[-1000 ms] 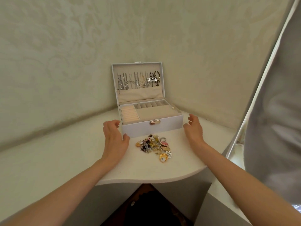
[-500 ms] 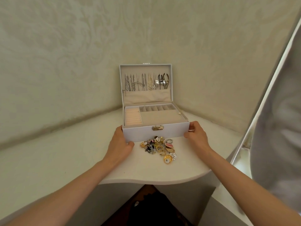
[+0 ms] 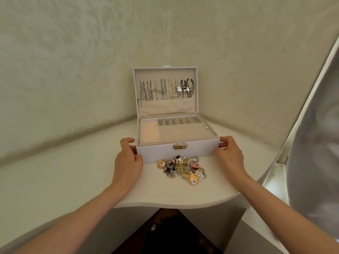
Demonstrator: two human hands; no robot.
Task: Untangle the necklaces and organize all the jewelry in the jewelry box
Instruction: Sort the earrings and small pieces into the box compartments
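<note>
A white jewelry box [image 3: 157, 153] stands open on a pale corner shelf, lid upright. Several necklaces [image 3: 165, 88] hang in a row inside the lid above a beige pocket. The tray holds peach ring rolls [image 3: 149, 133] at the left and small beige compartments [image 3: 178, 121] at the back. A heap of mixed jewelry [image 3: 181, 168], gold, pink and silver pieces, lies on the shelf just in front of the box. My left hand [image 3: 128, 160] grips the box's front left corner. My right hand [image 3: 228, 154] grips the front right corner.
The shelf [image 3: 73, 176] is wedged between two patterned cream walls and ends in a curved front edge close to the jewelry heap. A tall mirror [image 3: 311, 134] with a metal frame leans at the right. Below the shelf edge is a dark gap.
Both hands moved in from beside the box and took hold of its front corners. The box now sits squarer to me, with the jewelry heap directly before it.
</note>
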